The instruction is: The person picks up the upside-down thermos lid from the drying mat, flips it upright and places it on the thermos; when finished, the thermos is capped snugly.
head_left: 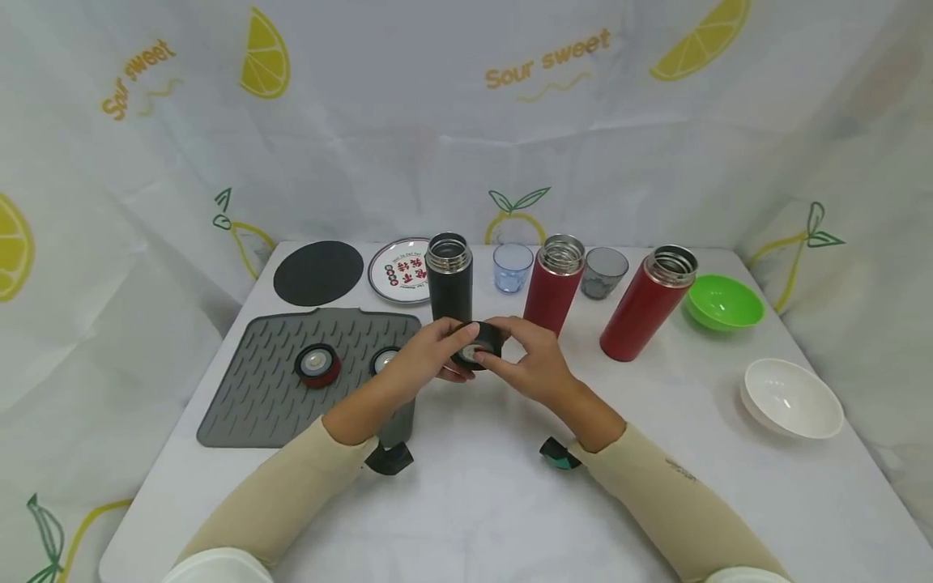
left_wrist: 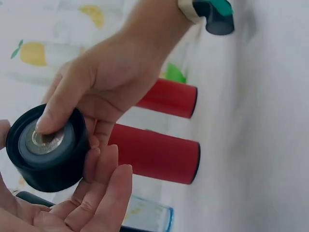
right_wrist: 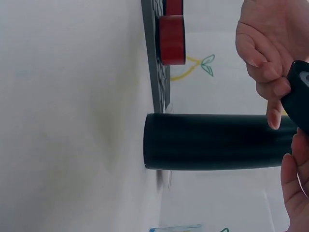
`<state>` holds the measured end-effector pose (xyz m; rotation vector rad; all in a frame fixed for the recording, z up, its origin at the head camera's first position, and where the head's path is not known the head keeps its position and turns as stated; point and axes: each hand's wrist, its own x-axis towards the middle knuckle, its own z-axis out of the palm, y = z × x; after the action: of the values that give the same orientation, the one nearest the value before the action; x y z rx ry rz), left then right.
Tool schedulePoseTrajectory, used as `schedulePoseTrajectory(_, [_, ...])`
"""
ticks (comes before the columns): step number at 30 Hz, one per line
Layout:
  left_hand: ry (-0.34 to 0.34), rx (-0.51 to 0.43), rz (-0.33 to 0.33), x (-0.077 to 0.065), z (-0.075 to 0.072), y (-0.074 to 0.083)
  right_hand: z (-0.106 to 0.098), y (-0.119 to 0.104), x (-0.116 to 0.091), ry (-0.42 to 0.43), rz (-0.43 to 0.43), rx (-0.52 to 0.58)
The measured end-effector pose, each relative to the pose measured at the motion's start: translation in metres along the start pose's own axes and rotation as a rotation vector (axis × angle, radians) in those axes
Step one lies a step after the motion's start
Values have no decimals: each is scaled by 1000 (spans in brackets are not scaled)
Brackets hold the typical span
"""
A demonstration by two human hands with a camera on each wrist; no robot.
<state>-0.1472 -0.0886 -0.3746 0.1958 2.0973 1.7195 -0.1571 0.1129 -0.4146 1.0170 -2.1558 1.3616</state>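
Observation:
Both hands hold a black bottle lid with its inner side turned up, above the table and in front of the black bottle. My left hand grips the lid's left side. On the other side my right hand grips it, and in the left wrist view the right thumb presses on the round metallic centre inside the lid. Behind the hands, the black bottle and two red bottles, one near the middle and one farther right, stand uncapped with steel mouths.
A grey ridged mat at left bears a red lid and a second lid, partly behind my left arm. Farther back are a black disc, a printed plate, a blue glass and a grey glass. Green and white bowls stand right.

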Motion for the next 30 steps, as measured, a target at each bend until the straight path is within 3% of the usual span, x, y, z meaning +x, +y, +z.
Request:
schedulePoseTrajectory(3, [-6,-47,-1,-4,-2,6,2,0,3,13,-65,-6])
schedulePoseTrajectory(6, [40,51,79,-10,-7,12,3,0,4,30,-54,2])
schedulePoseTrajectory(8, [93,136,192,-15,-13,18,4,2,6,44,-19,-1])
schedulePoseTrajectory(11, [205,223,430,-18,-26,31,8,6,11,69,42,9])
schedulePoseTrajectory(14, [326,252,649,-11,-40,46,13,13,20,102,97,-2])
schedulePoseTrajectory(16, [409,263,724,0,-48,52,18,17,27,130,133,-13])
schedulePoseTrajectory(19, [491,269,757,18,-58,55,25,21,39,170,195,-2])
schedulePoseTrajectory(23, [546,264,758,40,-64,51,36,29,53,192,308,79])
schedulePoseTrajectory(30, [553,274,771,59,-62,38,54,41,55,174,434,188])
